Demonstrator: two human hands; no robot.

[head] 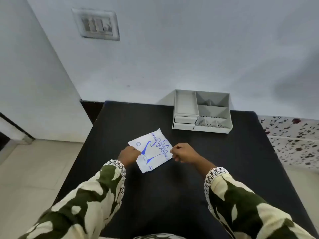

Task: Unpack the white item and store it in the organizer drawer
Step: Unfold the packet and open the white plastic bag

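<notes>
A white packet of disposable gloves (151,150) with blue print lies slightly lifted over the black table (172,195), tilted diagonally. My left hand (129,155) pinches its left edge and my right hand (183,152) pinches its right edge. A grey organizer (202,112) with several open compartments and two small shut drawers at its front left stands at the table's far right, apart from the packet.
A white wall rises behind the table, with a switch plate (96,24) high on the left. Tiled floor (25,178) lies left of the table. A flower-patterned cloth (293,140) is on the right.
</notes>
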